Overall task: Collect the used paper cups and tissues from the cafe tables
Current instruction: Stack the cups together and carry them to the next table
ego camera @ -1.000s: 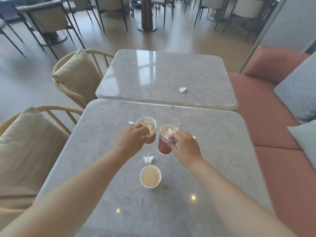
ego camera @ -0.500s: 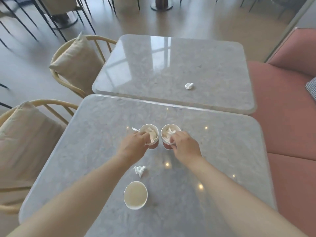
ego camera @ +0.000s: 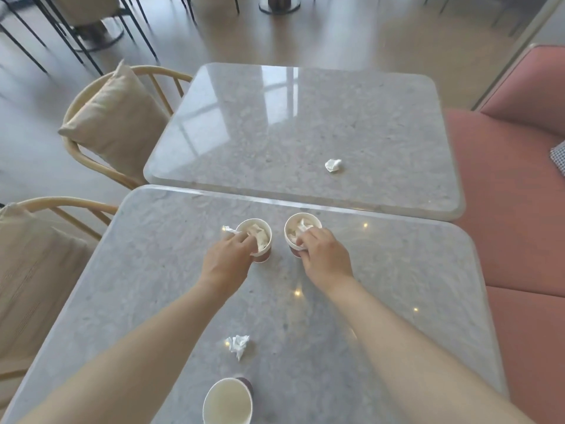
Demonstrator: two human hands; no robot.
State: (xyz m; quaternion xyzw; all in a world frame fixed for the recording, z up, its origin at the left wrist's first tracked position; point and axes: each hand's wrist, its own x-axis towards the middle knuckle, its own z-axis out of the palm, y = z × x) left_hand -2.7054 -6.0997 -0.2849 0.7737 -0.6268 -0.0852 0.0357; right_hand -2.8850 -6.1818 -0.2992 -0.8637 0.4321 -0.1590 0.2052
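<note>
The left hand (ego camera: pixel 227 264) pinches the near rim of the left cup (ego camera: pixel 265 256), a red-walled paper cup, with its fingertips hooked over the edge. The right hand (ego camera: pixel 325 258) is curled over the near rim of the right cup (ego camera: pixel 293 228) just beside it. I cannot tell whether it pinches the rim alone or also the paper inside.

Both cups stand upright on the near table (ego camera: pixel 153 270) and already hold wadded tissues (ego camera: pixel 260 237), so that part of the collecting looks done.

By my reckoning, four things are left:
- a small tissue scrap (ego camera: pixel 228 230) just outside the left cup's far side;
- a crumpled tissue (ego camera: pixel 239 344) back toward the person, between the forearms;
- an empty paper cup (ego camera: pixel 227 402) nearer the person again;
- a lone tissue wad (ego camera: pixel 333 165) beyond the grip, on the far table (ego camera: pixel 275 133).
</note>
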